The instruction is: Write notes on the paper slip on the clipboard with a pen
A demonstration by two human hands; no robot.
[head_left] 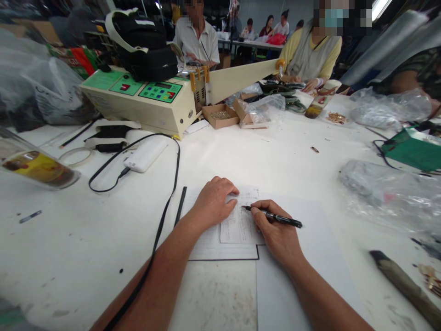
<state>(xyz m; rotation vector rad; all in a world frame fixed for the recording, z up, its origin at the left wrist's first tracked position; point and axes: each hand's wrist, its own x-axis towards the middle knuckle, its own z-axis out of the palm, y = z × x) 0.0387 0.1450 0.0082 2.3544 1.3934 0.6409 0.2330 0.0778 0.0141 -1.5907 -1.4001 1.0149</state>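
My right hand (pixel 275 230) is closed around a black pen (pixel 283 219), its tip at a small sheet of paper (pixel 237 232) with handwriting on it. Beside the tip, my left hand (pixel 215 202) rests on the sheet's left part, thumb and forefinger apart; its other fingers are partly hidden. Under the small sheet lies a lined page (pixel 220 252) with dark edges. A larger white sheet (pixel 306 285) extends to the right beneath my right forearm. A black cord (pixel 161 220) runs down across my left forearm.
A cream machine (pixel 144 108) with a control panel stands back left, a black bag (pixel 141 46) on top. Nearby are a white power bank (pixel 146 154), a cup of drink (pixel 37 165) and a box of small metal pieces (pixel 220 116). Plastic bags (pixel 389 193) lie right. Co-workers sit opposite.
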